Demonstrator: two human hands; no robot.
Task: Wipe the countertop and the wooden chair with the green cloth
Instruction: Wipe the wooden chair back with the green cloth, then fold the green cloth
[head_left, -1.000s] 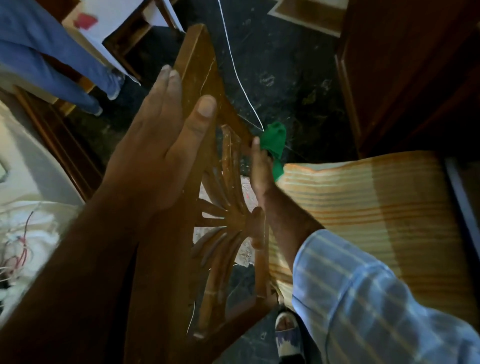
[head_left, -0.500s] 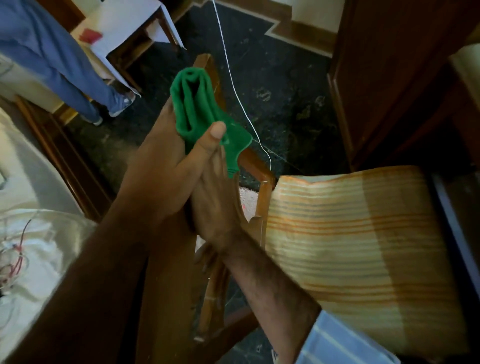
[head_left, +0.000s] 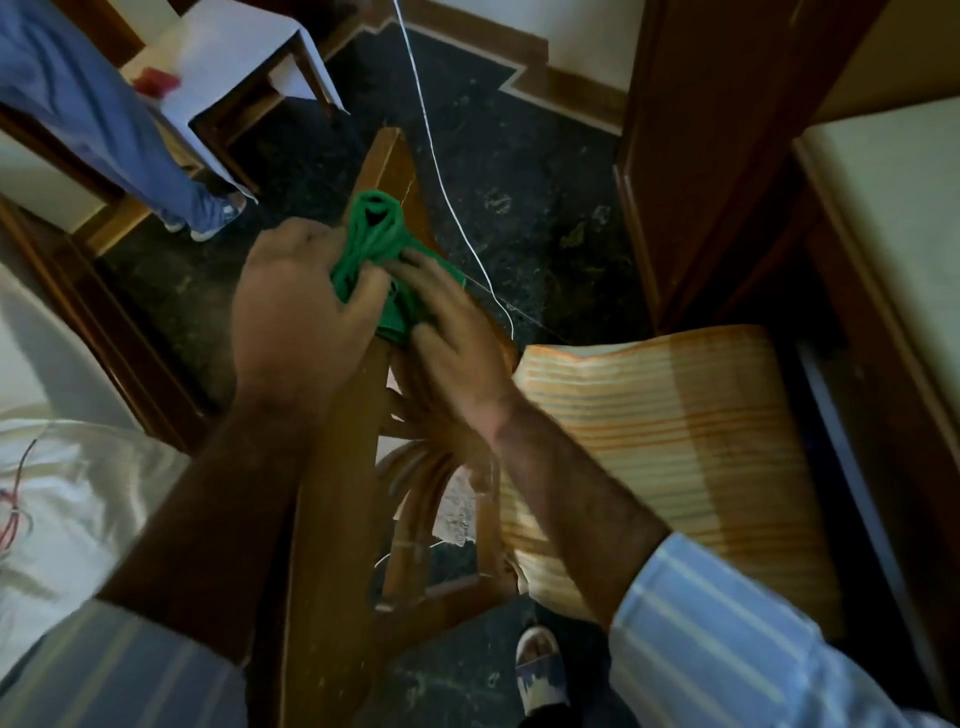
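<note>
Seen from the head camera, looking steeply down, a person bunches a green cloth (head_left: 375, 254) between both hands above the top rail of a wooden chair (head_left: 332, 519). The left hand (head_left: 296, 322) is curled around the near side of the crumpled cloth, its fingers closed into the fabric; the right hand (head_left: 457, 338) meets it from the other side, fingertips pressed on the cloth's lower folds, palm partly open and turned down over the chair back. The cloth rises in loose loops above the knuckles and hangs just over the rail, though whether it touches the wood cannot be told. Both forearms emerge from pale blue striped sleeves (head_left: 727, 639). The chair's carved back slats fan out beneath the right wrist, and its seat carries an orange-and-cream striped cushion (head_left: 675, 447). A thin white cord (head_left: 447, 192) trails across the dark speckled floor (head_left: 545, 218) behind the chair. At upper left stands another person's leg in blue trousers (head_left: 104, 124), beside a small white-topped table (head_left: 234, 57). A sandalled foot (head_left: 540, 670) shows at the bottom edge.
</note>
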